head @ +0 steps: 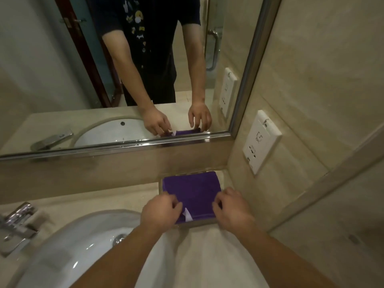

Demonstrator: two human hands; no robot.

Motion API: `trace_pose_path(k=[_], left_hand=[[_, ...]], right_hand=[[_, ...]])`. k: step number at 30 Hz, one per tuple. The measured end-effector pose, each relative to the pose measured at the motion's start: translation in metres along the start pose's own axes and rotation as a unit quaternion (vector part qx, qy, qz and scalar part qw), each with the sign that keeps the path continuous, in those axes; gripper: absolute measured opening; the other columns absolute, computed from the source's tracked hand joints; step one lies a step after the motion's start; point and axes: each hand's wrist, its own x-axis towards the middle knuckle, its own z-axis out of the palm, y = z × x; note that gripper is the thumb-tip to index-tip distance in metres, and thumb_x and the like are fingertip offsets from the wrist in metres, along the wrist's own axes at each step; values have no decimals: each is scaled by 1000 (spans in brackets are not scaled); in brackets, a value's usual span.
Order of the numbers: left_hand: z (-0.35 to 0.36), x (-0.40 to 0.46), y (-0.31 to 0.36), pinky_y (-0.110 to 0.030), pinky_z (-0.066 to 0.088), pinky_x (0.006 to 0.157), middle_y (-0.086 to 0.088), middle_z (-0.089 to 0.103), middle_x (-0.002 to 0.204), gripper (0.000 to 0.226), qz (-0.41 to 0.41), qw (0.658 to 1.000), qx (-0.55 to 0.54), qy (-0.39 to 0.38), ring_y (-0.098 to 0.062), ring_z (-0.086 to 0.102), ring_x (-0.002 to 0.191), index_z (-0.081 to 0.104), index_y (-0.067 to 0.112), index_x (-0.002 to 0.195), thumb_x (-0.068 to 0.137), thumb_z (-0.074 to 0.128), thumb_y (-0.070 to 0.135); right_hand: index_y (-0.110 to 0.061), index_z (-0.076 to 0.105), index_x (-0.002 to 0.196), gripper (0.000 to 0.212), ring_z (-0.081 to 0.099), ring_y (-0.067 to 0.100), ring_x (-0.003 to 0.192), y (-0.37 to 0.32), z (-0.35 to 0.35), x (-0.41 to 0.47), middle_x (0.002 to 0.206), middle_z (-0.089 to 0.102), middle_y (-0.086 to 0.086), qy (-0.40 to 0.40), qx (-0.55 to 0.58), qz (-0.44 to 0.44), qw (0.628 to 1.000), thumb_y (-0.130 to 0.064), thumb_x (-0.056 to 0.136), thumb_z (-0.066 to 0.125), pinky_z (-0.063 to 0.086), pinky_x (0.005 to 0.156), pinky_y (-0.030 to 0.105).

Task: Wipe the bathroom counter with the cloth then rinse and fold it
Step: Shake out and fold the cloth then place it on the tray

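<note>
**Purple cloth folded in tray at back right corner of counter; both hands on its near edge**

Cloth (192, 191): purple, folded to a flat rectangle, lying inside a shallow clear tray (161, 187) on the beige counter (99, 196). Tray sits in the corner where backsplash meets the right wall, just right of the white sink (68, 252).

Left hand (160, 210): knuckles up, fingers curled down onto the near left corner of the cloth. A small white tag (188, 216) sticks out beside the fingertips. Fingers bent together on the fabric; whether they pinch it or only press cannot be told.

Right hand (232, 208): same posture on the near right corner, fingertips curled over the cloth edge. Grip likewise unclear.

Chrome faucet (17, 223) at far left behind the basin. White wall socket (260, 142) on the right wall above the tray. Mirror (116, 69) above the backsplash reflects both hands and the cloth.
</note>
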Motion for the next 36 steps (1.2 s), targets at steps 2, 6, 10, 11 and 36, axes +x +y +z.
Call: trace_pose_path(k=[2, 6, 10, 11, 36], left_hand=[[1, 9, 7, -32, 49, 85, 6, 60, 114, 21, 23, 999, -4, 41, -17, 57, 107, 67, 30, 109, 95, 53, 37], [16, 27, 13, -34, 26, 120, 1, 29, 161, 57, 66, 997, 7, 25, -21, 24, 149, 36, 24, 152, 99, 49, 40], [41, 40, 9, -42, -5, 125, -1, -12, 168, 72, 72, 990, 101, -64, -22, -14, 154, -3, 26, 159, 102, 24, 58], [47, 42, 6, -43, -8, 125, -1, -16, 167, 73, 69, 988, 118, -66, -22, -18, 153, -8, 27, 159, 100, 16, 62], [63, 59, 3, -55, -2, 123, -12, -25, 164, 90, -19, 987, 156, -42, -32, -20, 152, -20, 21, 156, 91, 8, 77]], right_hand=[[-24, 61, 117, 24, 46, 16, 120, -1, 1, 8, 127, 52, -5, 20, 12, -16, 1000, -34, 98, 50, 41, 96, 27], [-22, 37, 151, 51, 22, 17, 150, -11, 10, 25, 163, 25, -1, 6, 10, -41, 999, -34, 102, 46, 24, 121, 31], [-20, 4, 161, 65, -5, 18, 155, -13, 29, 40, 169, -6, 2, -72, -34, -27, 996, -43, 107, 30, 6, 126, 35], [-20, -1, 161, 67, -8, 17, 155, -12, 34, 42, 169, -11, 2, -84, -42, -18, 995, -47, 107, 26, 4, 126, 37], [-25, -8, 160, 72, -10, 16, 155, -2, 45, 68, 168, -12, 0, -79, -117, -8, 990, -61, 102, 14, -7, 124, 48]])
